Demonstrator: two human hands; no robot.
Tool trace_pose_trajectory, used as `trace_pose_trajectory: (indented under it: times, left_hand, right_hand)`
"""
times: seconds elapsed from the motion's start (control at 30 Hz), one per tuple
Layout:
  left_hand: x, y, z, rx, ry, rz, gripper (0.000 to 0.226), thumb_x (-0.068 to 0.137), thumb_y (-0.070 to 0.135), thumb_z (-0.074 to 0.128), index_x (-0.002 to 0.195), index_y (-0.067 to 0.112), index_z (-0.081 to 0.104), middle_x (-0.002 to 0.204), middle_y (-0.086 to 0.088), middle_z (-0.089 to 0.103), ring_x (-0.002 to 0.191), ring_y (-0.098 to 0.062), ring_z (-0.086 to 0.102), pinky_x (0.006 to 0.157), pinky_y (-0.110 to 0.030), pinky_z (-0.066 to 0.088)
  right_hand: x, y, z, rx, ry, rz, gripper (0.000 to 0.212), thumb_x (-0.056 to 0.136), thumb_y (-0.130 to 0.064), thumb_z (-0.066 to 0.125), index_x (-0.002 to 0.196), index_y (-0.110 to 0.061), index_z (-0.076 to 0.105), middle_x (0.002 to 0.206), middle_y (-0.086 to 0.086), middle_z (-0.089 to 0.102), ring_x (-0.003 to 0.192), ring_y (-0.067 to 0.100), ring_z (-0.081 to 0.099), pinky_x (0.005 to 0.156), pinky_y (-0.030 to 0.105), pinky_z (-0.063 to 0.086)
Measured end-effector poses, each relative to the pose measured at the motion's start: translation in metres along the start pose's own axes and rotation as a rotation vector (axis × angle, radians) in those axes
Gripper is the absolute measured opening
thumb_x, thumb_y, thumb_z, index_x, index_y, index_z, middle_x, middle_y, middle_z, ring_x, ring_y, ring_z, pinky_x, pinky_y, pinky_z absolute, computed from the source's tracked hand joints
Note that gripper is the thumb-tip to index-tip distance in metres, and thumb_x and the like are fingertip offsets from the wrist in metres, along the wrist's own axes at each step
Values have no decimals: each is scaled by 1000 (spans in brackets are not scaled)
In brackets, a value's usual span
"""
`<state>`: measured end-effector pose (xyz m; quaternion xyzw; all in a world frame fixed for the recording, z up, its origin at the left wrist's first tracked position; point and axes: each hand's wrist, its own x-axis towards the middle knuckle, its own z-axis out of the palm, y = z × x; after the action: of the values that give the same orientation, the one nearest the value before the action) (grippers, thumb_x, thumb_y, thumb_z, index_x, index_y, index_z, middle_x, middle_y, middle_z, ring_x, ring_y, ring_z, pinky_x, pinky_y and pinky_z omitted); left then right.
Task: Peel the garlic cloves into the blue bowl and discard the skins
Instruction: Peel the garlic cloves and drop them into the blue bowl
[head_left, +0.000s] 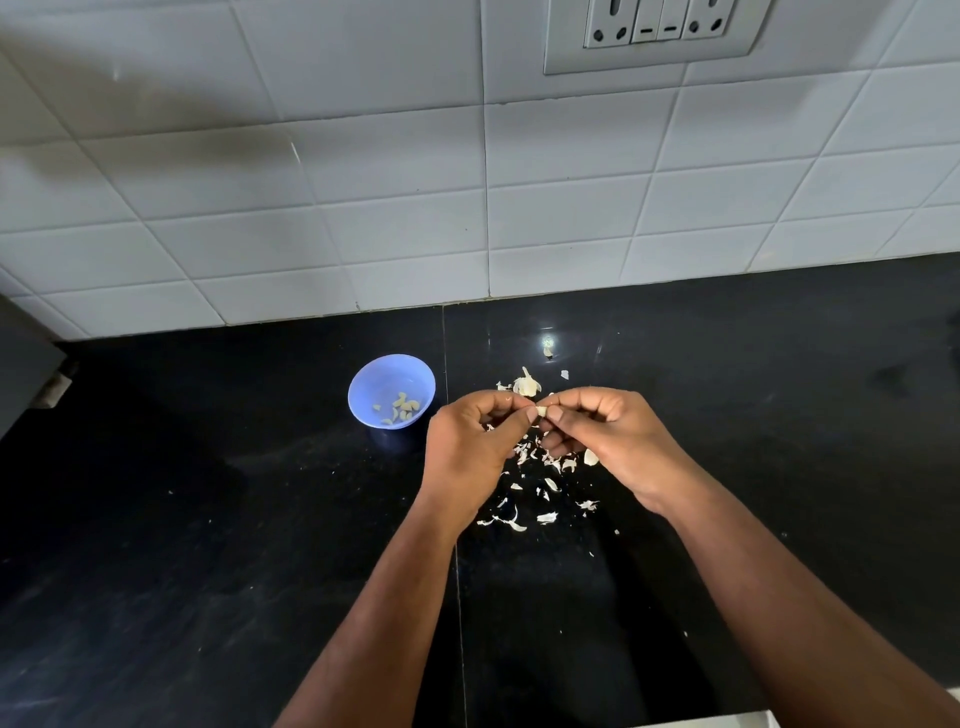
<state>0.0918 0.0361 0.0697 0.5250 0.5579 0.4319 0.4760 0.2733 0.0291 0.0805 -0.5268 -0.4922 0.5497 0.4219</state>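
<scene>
1. While both our hands meet over the counter (208, 519), a small clove (541, 411) sits pinched between them, just right of the bowl (390, 391).
2. Our left hand (467, 447) pinches the clove's left end with thumb and fingers; our right hand (597, 436) pinches its right end.
3. We judge the clove's long axis runs left to right, away from the bowl, though too little shows to be sure.
4. Peeled cloves (400, 405) lie in the bowl; skins (540, 483) litter the counter right of it, under our hands.
5. Our left hand is nearer the bowl, so it likely makes the drop, a short move leftward.
6. A garlic remnant (527, 384) rests right of the bowl, beyond our hands.
</scene>
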Motion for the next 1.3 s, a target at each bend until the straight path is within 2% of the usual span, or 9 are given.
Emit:
trace_pose_trajectory:
  times: [0.23,0.4,0.5,0.6,0.8,0.93,1.07,1.2,1.3]
  left_hand:
    - [-1,4,7,129,5,22,6,92,34,72,86,32,73,83,14,74,76,-6,68,81,-45,62]
    - [-4,7,16,147,-38,29,15,82,47,57,82,32,61,79,9,72,74,-14,71,75,-47,61]
    - [-8,5,21,87,-38,58,6,87,33,60,81,31,58,87,5,71,81,-13,72,73,-39,60]
    - [-11,-1,21,50,55,53,20,93,6,66,86,23,61,93,12,72,81,-4,67,72,-20,54]
    - [-7,-6,11,5,159,2,18,91,14,82,91,29,72,94,14,77,90,-7,73,86,-32,61]
    - [-4,-5,8,-24,103,27,17,99,18,74,108,31,81,101,14,80,100,-4,74,98,-40,60]
    - [-4,-2,9,-36,34,38,22,109,31,59,124,36,75,96,10,78,87,-3,68,90,-36,59]
    - [-7,3,13,-1,-45,90,13,104,26,67,114,27,75,102,13,77,93,-3,72,81,-25,55]
    - [-5,-2,12,162,-22,188,9,104,23,68,106,29,73,99,14,75,98,-7,71,84,-28,57]
  right_hand:
    - [-1,-3,2,3,0,-6,15,100,-5,66,110,-4,77,93,18,76,79,20,75,72,26,61]
    - [0,-1,14,187,63,64,17,102,-10,65,110,-3,77,95,17,77,78,17,71,70,28,60]
    - [0,-1,18,331,109,104,16,102,-11,63,108,-8,77,91,8,77,75,12,69,67,27,56]
    - [0,-1,15,429,128,114,13,101,-9,64,103,-11,77,90,5,76,75,12,69,62,24,54]
    - [-1,1,12,504,145,156,11,100,-12,65,104,-8,75,91,5,75,73,13,68,61,23,53]
    - [-2,4,14,407,135,141,17,103,-18,63,105,-9,77,89,5,75,73,13,68,62,23,54]
    - [-1,3,15,296,133,107,20,104,-19,63,105,-5,77,87,5,74,75,16,68,63,26,55]
    - [-3,1,13,116,87,30,21,105,-17,61,105,-3,76,87,5,74,77,16,70,66,29,57]
    - [-5,-1,13,-34,96,-13,20,106,-20,60,98,-11,76,84,3,74,76,19,71,72,37,59]
